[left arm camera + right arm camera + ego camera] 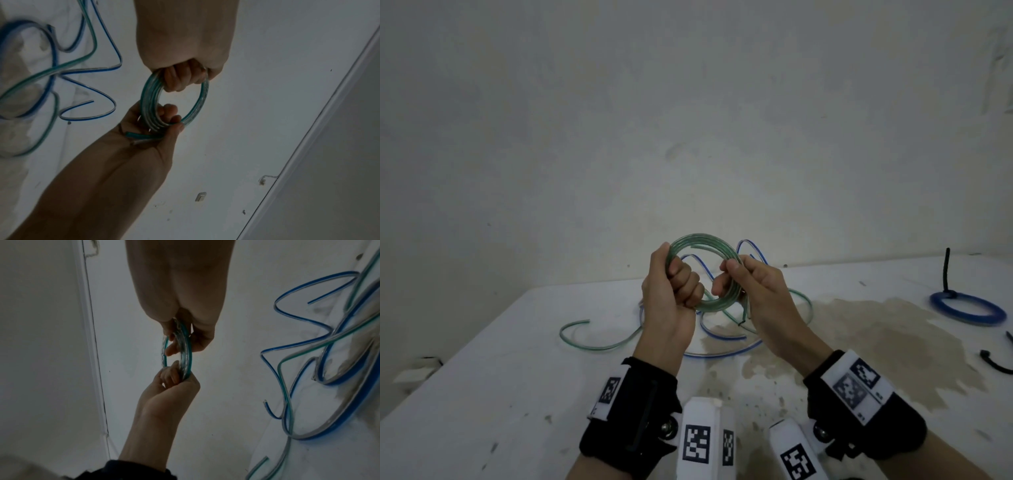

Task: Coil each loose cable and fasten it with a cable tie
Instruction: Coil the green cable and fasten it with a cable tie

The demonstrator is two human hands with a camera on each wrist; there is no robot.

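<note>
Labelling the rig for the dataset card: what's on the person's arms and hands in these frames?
Both hands, left hand and right hand, are bare, no gloves, and so are the forearms. Each wrist carries a black strap: left wrist strap, right wrist strap. White panels on them bear black square fiducial codes. Two white blocks with the same kind of codes sit between the wrists, fixed by metal screws.

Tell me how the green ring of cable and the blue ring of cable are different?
The green coil is held up in the air, gripped by the left hand and right hand; the blue coil lies flat on the table, untouched. The blue coil has a black tie fastened round it; no tie shows on the green coil. Both are wound into round loops.
</note>
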